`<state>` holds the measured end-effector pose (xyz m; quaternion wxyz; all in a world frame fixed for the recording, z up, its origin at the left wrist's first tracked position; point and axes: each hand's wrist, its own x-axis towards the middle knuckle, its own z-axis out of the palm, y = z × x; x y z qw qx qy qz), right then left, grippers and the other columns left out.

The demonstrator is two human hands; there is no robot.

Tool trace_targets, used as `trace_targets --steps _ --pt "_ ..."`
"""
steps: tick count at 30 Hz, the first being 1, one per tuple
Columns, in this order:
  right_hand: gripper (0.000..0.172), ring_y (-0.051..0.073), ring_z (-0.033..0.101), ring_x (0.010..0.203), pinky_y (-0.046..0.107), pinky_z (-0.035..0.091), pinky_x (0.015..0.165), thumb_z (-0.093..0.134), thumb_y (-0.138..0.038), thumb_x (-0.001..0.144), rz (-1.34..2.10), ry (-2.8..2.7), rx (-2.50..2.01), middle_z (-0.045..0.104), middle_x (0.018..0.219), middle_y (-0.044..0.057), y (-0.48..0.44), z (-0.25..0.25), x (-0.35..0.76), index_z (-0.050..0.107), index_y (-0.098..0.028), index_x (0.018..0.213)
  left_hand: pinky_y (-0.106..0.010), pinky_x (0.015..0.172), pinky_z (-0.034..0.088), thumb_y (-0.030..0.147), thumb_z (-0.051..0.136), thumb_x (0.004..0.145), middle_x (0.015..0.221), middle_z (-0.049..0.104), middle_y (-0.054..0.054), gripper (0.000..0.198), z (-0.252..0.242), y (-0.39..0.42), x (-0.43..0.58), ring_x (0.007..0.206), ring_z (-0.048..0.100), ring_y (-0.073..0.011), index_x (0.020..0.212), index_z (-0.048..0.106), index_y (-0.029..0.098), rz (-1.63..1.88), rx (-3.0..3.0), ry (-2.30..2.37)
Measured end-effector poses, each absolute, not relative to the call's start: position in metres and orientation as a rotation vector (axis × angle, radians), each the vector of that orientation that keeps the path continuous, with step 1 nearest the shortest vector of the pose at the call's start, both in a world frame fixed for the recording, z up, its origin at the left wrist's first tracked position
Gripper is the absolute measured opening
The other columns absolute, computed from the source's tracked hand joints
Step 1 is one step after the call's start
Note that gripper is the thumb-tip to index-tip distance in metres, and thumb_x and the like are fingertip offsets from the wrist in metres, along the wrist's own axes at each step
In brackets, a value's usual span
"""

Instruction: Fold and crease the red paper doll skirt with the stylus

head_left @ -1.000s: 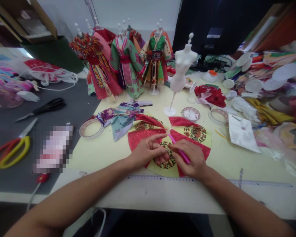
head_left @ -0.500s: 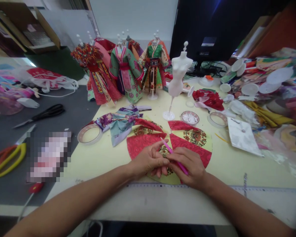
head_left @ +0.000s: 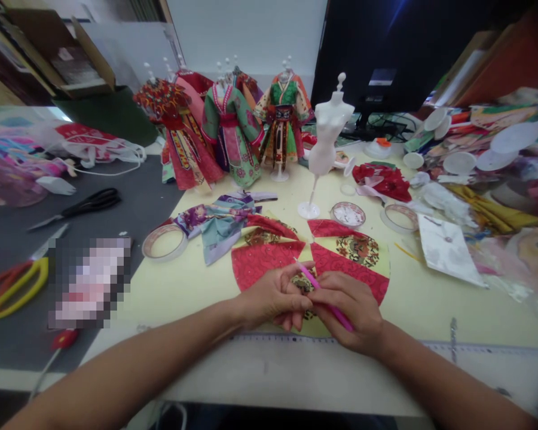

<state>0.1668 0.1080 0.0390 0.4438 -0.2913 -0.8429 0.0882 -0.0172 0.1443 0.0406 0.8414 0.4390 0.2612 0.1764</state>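
Observation:
My right hand is closed around a slim pink pen-like tool, whose thin tip points up and to the left. Close against its fingertips is my left hand, with thumb and fingers drawn together. Whatever lies between those left fingers is too small or hidden to make out. Both hands are over a round, fan-shaped piece of cloth with red and yellow patterned panels, spread flat on the table. The hands cover part of its near side. A long clear ruler lies along its front edge.
A bare white mannequin stands behind the cloth, with several dressed doll forms to its left. Tape rolls flank the cloth. Black scissors and yellow-handled scissors lie left. Bags and fabric scraps pile up right.
The camera view has shifted slightly. Both hands stay together over the cloth, and the pink tool remains in my right hand at nearly the same angle.

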Motion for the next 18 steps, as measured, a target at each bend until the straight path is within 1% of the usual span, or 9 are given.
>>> trace_targets --steps 10,15,18 --pt "0.022 0.016 0.056 0.075 0.032 0.049 0.067 0.059 -0.005 0.071 0.252 -2.098 -0.699 0.057 0.076 0.004 0.1068 0.0410 0.1662 0.055 -0.017 0.089 -0.012 0.032 0.031 0.029 0.071 0.070 0.050 0.063 0.003 0.077 0.0376 0.1441 -0.0179 0.032 0.049 -0.0061 0.134 0.030 0.019 0.353 0.906 0.537" --pt "0.021 0.016 0.057 0.075 0.032 0.049 0.069 0.057 -0.006 0.072 0.257 -2.115 -0.717 0.057 0.077 0.004 0.1067 0.0417 0.1676 0.056 -0.018 0.089 -0.010 0.032 0.030 0.030 0.069 0.071 0.048 0.061 0.004 0.064 0.0416 0.1450 -0.0184 0.032 0.047 -0.0042 0.127 0.041 0.016 0.349 0.906 0.570" --pt "0.022 0.016 0.057 0.075 0.032 0.049 0.068 0.057 -0.007 0.072 0.251 -2.116 -0.726 0.057 0.077 0.004 0.1075 0.0419 0.1683 0.055 -0.019 0.091 -0.010 0.033 0.029 0.033 0.067 0.073 0.049 0.060 0.003 0.058 0.0435 0.1456 -0.0187 0.033 0.047 -0.0034 0.124 0.044 0.016 0.355 0.902 0.582"
